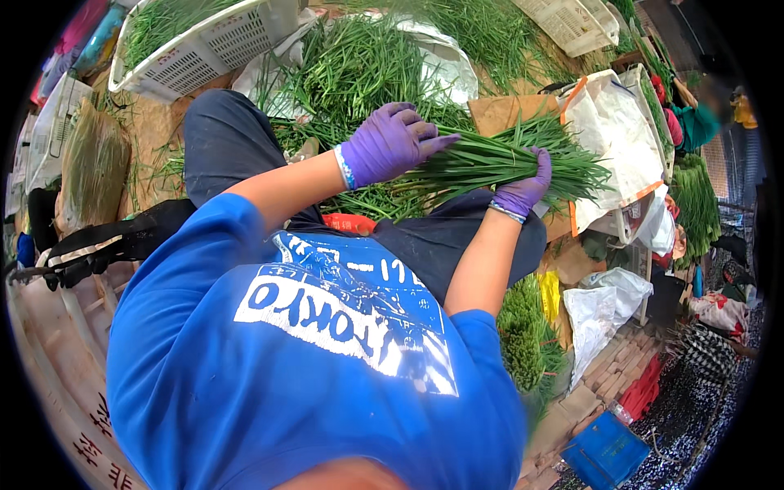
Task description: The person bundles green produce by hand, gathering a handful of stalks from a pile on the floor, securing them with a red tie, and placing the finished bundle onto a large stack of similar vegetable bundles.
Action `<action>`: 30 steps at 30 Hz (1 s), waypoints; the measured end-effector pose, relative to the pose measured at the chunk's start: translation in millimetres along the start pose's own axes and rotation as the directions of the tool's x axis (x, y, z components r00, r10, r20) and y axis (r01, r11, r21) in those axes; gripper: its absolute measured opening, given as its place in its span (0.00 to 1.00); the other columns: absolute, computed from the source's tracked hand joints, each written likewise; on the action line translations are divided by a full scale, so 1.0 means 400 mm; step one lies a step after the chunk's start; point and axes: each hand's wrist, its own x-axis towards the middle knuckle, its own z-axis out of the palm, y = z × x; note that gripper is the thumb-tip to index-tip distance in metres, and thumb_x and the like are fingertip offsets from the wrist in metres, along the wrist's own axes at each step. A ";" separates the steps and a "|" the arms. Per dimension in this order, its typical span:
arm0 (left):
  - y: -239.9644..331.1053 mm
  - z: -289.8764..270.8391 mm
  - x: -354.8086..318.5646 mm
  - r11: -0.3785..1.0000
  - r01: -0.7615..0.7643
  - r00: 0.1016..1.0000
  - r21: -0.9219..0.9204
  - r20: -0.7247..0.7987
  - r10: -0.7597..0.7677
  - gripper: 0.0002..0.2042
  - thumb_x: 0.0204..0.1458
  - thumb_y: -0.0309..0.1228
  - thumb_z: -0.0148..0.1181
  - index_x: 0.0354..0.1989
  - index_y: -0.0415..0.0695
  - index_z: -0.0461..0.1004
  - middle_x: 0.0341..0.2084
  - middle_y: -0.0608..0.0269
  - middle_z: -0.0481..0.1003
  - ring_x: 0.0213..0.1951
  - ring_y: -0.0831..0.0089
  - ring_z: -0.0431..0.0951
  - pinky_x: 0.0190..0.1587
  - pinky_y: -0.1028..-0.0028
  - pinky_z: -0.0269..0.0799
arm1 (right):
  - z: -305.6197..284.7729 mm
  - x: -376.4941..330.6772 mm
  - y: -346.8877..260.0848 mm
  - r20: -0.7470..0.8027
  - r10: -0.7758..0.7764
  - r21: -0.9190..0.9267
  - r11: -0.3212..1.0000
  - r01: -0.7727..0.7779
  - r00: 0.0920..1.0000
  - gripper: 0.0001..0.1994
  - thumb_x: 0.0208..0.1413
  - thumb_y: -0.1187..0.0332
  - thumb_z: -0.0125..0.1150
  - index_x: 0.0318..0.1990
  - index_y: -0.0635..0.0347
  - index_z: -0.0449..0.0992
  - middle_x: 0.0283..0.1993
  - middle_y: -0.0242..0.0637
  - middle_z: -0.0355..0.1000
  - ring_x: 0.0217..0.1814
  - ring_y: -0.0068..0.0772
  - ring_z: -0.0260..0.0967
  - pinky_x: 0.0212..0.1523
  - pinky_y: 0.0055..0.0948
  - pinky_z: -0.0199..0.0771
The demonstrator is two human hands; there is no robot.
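Observation:
Both my hands wear purple gloves. My right hand (524, 189) is wrapped round a bunch of garlic chives (482, 167), its thumb up along the far side. The bunch lies sideways above my lap, its loose leaf tips fanning out past the right hand. At the bunch's left end is my left hand (384, 147), its fingers stretched toward the leaves and slightly apart; whether the palm presses on them is hidden. Just beyond my hands a large loose heap of chives (359, 69) rests on white sheeting (445, 65).
A white slatted crate (216, 53) holding greens stands at the far left, another crate (572, 24) at the far right. White sacking (608, 147) with orange edging covers a crate on the right. More bundled greens (523, 335) stand beside my right leg. A person (694, 122) sits farther right.

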 end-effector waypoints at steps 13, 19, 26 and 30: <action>-0.125 -0.074 -0.159 0.784 0.459 0.879 -0.418 0.338 -0.335 0.07 0.46 0.29 0.52 0.34 0.45 0.70 0.33 0.62 0.72 0.41 0.68 0.70 0.56 0.61 0.50 | -0.010 0.022 -0.049 0.032 -0.209 0.045 0.977 0.207 0.977 0.06 0.46 0.67 0.51 0.25 0.59 0.68 0.25 0.35 0.66 0.29 0.31 0.64 0.36 0.32 0.67; -0.161 -0.044 -0.225 -0.148 0.752 0.574 -0.642 0.749 -0.331 0.23 0.49 0.35 0.53 0.53 0.42 0.61 0.52 0.60 0.62 0.52 0.71 0.62 0.54 0.74 0.57 | -0.016 0.008 -0.054 0.286 -0.171 -0.004 0.984 0.180 0.943 0.06 0.48 0.68 0.47 0.26 0.60 0.68 0.25 0.35 0.65 0.29 0.29 0.63 0.35 0.33 0.67; -0.083 0.067 -0.118 -0.316 0.758 0.582 -0.571 0.810 -0.067 0.19 0.45 0.29 0.57 0.47 0.38 0.67 0.42 0.60 0.71 0.43 0.76 0.69 0.48 0.78 0.63 | -0.010 0.003 0.006 0.349 -0.085 -0.015 0.995 0.096 0.933 0.07 0.48 0.68 0.48 0.26 0.62 0.67 0.25 0.36 0.65 0.29 0.29 0.63 0.34 0.27 0.66; -0.089 0.090 -0.137 -0.481 0.655 0.493 -0.583 0.812 -0.314 0.13 0.44 0.27 0.57 0.39 0.37 0.71 0.35 0.59 0.74 0.36 0.74 0.74 0.43 0.77 0.67 | 0.005 -0.020 -0.001 0.278 -0.132 0.006 0.991 0.136 0.951 0.07 0.48 0.67 0.50 0.25 0.61 0.67 0.23 0.36 0.64 0.25 0.27 0.63 0.30 0.25 0.65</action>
